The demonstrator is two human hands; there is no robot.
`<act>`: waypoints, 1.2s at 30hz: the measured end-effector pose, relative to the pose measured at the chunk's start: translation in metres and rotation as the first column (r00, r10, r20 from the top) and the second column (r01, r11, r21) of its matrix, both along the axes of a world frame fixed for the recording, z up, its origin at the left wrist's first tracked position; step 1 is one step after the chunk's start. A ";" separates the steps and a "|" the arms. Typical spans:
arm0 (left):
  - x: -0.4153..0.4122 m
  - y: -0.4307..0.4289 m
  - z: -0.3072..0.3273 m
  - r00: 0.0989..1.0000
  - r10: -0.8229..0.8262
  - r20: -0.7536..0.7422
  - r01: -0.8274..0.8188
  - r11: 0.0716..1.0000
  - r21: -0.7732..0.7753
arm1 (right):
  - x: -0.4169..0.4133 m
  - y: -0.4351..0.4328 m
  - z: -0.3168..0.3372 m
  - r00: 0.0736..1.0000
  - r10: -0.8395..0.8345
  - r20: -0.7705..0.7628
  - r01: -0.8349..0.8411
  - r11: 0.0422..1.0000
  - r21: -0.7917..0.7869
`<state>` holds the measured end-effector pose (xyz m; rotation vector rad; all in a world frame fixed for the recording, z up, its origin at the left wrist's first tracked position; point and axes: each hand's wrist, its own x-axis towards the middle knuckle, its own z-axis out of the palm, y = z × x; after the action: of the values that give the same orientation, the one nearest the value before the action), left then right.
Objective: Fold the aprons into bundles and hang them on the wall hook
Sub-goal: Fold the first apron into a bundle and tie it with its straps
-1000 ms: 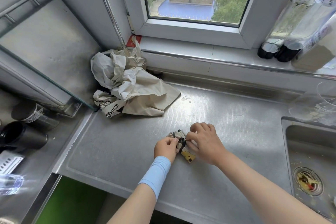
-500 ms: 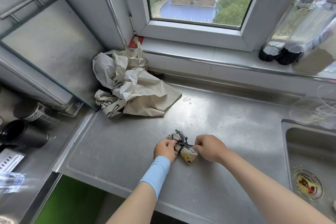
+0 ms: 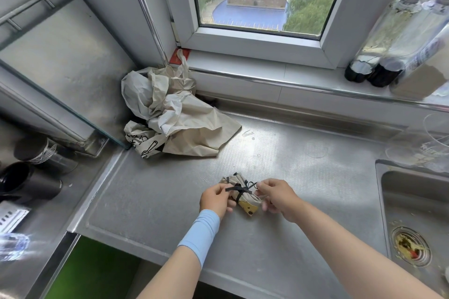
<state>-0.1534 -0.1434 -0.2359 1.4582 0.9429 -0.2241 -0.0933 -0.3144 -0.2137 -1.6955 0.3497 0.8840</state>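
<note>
A small beige apron bundle (image 3: 245, 198) with a yellow patch lies on the steel counter (image 3: 155, 201), wrapped by a black strap (image 3: 239, 189). My left hand (image 3: 216, 199) pinches the strap's left end at the bundle's left side. My right hand (image 3: 277, 195) pinches the strap's right end on the other side. A heap of loose crumpled beige aprons (image 3: 175, 114) lies in the back left corner by the wall. No wall hook is in view.
A sink (image 3: 418, 213) with a dirty drain is at the right. Dark bottles (image 3: 374, 70) stand on the window ledge. Black cups (image 3: 26, 182) sit at the left beside a glass-edged panel (image 3: 63, 60). Clear plastic containers (image 3: 420, 145) sit behind the sink.
My hands have drawn apart from over the bundle, each pulling a strap end outward, so the black strap sits crossed on top of the bundle.
</note>
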 end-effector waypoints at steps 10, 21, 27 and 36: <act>-0.001 -0.007 0.015 0.958 0.250 0.144 -0.169 0.891 -0.420 | 0.013 0.028 0.009 0.934 -0.217 -0.285 0.320 0.862 0.392; 0.014 0.000 0.006 0.928 0.372 -0.010 -0.322 0.790 -0.521 | 0.023 0.044 0.004 0.971 -0.155 -0.182 0.173 0.981 0.083; 0.021 0.005 -0.002 0.922 0.379 -0.079 -0.365 0.782 -0.506 | 0.021 0.045 0.001 0.963 -0.166 -0.213 0.174 0.984 0.021; 0.013 0.020 0.000 0.976 0.204 -0.072 -0.216 0.909 -0.355 | 0.022 0.038 0.001 0.971 -0.070 -0.228 0.096 0.990 0.106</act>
<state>-0.1404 -0.1229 -0.2363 1.0085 1.0182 -0.2494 -0.0714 -0.2764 -0.2126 -1.4669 0.5079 1.0162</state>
